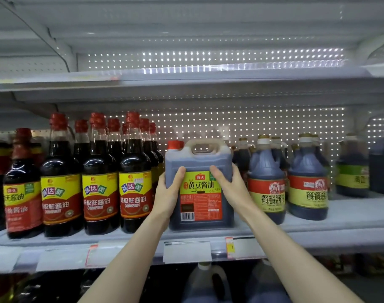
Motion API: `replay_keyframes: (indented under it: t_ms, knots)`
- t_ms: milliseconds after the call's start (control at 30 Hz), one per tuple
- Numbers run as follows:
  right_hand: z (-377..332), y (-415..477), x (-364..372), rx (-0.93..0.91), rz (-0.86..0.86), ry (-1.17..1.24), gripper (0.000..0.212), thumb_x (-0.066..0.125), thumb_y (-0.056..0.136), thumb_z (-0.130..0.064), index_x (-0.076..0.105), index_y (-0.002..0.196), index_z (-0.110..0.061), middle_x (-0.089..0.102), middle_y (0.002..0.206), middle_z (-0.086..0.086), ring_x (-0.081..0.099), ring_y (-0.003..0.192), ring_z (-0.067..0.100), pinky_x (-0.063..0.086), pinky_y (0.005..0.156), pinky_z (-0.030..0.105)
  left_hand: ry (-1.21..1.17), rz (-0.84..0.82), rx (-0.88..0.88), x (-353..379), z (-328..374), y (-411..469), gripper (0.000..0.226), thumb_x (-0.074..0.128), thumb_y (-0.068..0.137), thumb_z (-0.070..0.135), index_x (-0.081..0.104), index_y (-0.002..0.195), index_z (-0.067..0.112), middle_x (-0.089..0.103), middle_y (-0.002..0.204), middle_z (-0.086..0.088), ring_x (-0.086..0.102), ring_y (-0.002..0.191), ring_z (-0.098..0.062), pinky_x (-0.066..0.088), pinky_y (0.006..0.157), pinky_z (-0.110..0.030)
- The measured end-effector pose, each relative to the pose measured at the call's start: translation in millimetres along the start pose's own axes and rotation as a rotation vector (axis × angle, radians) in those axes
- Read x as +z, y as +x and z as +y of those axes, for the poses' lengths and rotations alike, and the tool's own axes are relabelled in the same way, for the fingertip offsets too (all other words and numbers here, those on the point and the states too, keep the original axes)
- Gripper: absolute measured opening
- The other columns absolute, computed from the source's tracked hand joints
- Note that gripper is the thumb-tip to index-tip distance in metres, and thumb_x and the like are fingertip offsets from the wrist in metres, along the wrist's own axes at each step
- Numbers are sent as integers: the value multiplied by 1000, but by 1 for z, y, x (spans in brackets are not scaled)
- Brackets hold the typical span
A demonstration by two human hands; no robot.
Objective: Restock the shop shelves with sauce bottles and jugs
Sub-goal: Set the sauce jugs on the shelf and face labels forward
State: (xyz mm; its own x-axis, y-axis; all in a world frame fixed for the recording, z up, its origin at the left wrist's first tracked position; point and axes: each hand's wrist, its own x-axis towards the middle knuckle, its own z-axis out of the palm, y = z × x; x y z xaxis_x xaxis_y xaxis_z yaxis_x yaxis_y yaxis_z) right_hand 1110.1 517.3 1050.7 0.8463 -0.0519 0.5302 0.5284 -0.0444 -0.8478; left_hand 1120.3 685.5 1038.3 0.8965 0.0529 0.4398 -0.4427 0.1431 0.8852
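Trouble could come from the soy sauce jug (199, 162), held in the grip of my left hand (171, 189) and right hand (228, 184) near the shelf (317, 232) front, knocking red-capped bottles (134, 171) at nine o'clock if I slide it crooked.

White price tags (187, 251) along front edge, perf. back panel (263, 130) behind.

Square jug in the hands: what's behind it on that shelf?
Above the jug, only the perforated back panel shows. Its body, the left hand and the right hand cover the space directly behind, so another jug there cannot be ruled out.
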Motion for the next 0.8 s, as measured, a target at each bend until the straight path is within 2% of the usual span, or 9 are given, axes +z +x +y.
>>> replay_keyframes:
  t_ms: [67, 133, 200, 333, 400, 533, 600, 733, 800]
  knots:
    - [13, -5, -2, 33, -30, -16, 70, 62, 74, -57, 43, 134, -25, 66, 116, -4, 66, 97, 6, 55, 77, 22, 0, -9, -49, -3, -8, -2, 80, 66, 65, 65, 49, 129, 20, 71, 108, -3, 71, 92, -17, 57, 77, -34]
    - [23, -7, -4, 72, -52, -49, 78, 60, 68, -70, 43, 134, -32, 68, 114, -7, 67, 101, 9, 53, 93, 36, -2, -11, -89, -5, -13, -3, 88, 68, 60, 69, 50, 130, 19, 72, 108, -4, 71, 93, -19, 56, 84, -40]
    - [28, -7, -6, 83, -55, -83, 80, 56, 65, -79, 44, 132, -37, 69, 111, -10, 67, 100, 10, 50, 97, 41, 9, -19, -94, -5, -14, -4, 88, 67, 59, 70, 51, 129, 18, 72, 107, -4, 71, 93, -19, 56, 86, -41]
    - [29, -7, -5, 57, -32, -82, 70, 52, 69, -76, 48, 127, -38, 70, 106, -9, 68, 97, 8, 52, 92, 36, 12, -9, -47, -1, -11, -6, 67, 62, 69, 61, 56, 120, 18, 74, 100, -3, 72, 89, -17, 56, 76, -34]
    - [29, -8, -5, 45, -34, -48, 60, 53, 72, -70, 51, 123, -38, 71, 104, -9, 68, 95, 8, 54, 89, 33, 24, -3, -14, 1, -12, -7, 64, 61, 71, 60, 57, 118, 17, 74, 98, -3, 72, 88, -16, 56, 75, -32]
    - [30, -7, -7, 54, -49, -1, 51, 53, 76, -65, 53, 119, -38, 72, 104, -7, 69, 96, 8, 53, 89, 33, 42, 23, -12, 1, -14, -6, 93, 68, 58, 77, 51, 125, 16, 72, 106, -5, 71, 92, -18, 57, 83, -41]
    - [32, -6, -7, 63, -48, 2, 53, 53, 74, -67, 52, 119, -39, 71, 106, -7, 68, 97, 9, 53, 90, 34, 58, 0, -5, 1, -12, -7, 94, 67, 57, 78, 52, 125, 15, 72, 106, -5, 71, 93, -18, 56, 87, -44]
    - [34, -6, -7, 53, -14, 11, 58, 55, 71, -71, 52, 120, -41, 71, 107, -8, 69, 96, 10, 55, 88, 35, 83, -58, 1, 3, -8, -9, 65, 60, 71, 65, 57, 116, 19, 74, 101, -3, 71, 92, -17, 55, 87, -40]
    - [33, -6, -8, 49, -11, 21, 57, 55, 73, -68, 52, 122, -39, 71, 107, -7, 69, 95, 10, 55, 84, 32, 89, -69, 4, 5, -8, -8, 60, 57, 73, 61, 57, 116, 20, 74, 100, -2, 71, 92, -16, 55, 85, -37]
